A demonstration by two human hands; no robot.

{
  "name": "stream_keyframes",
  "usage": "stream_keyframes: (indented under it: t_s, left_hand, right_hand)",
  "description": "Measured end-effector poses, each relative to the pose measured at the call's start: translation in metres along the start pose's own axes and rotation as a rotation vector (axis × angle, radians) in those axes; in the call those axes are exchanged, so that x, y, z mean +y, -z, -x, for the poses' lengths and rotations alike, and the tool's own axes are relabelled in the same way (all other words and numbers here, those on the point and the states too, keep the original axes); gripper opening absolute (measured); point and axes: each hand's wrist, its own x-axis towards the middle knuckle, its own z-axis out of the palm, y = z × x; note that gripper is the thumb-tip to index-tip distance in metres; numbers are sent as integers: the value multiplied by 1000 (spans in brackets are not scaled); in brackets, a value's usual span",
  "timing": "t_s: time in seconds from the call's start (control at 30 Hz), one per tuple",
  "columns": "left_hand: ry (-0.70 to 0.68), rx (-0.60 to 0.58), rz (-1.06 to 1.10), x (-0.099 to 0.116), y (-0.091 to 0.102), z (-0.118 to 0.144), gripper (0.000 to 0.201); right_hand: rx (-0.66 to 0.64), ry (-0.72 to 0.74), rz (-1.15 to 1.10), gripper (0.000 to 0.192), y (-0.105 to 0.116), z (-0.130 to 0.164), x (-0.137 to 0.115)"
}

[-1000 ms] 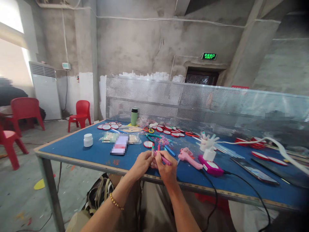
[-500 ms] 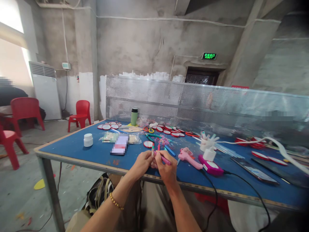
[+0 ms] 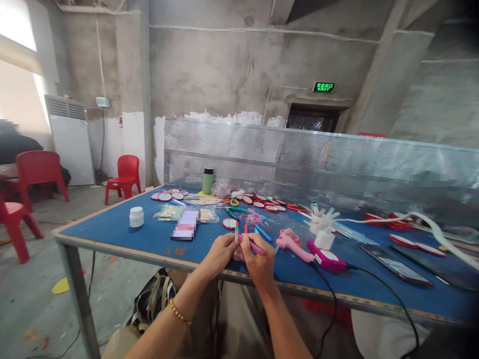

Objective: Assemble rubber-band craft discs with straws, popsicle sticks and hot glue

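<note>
Two hands meet at the near edge of the blue-topped work table (image 3: 123, 227). Left hand (image 3: 220, 253) pinches an upright striped craft stick (image 3: 236, 230); right hand (image 3: 258, 262) grips a pink pen (image 3: 256, 247). Neither has shifted over the last second: work remains steady, fine and in place.

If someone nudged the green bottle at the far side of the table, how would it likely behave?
The green bottle stands upright, tall and narrow, so it would probably tip rather than slide. Being round, it would likely roll once down. It looks rigid, not squashy.
</note>
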Motion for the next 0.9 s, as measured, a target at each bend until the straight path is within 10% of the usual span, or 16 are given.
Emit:
stream_keyframes:
  t_s: [0.9]
  left_hand:
    - [16, 4, -5, -2, 1, -1, 43]
  right_hand:
    - [36, -8, 6, 23, 0, 0, 0]
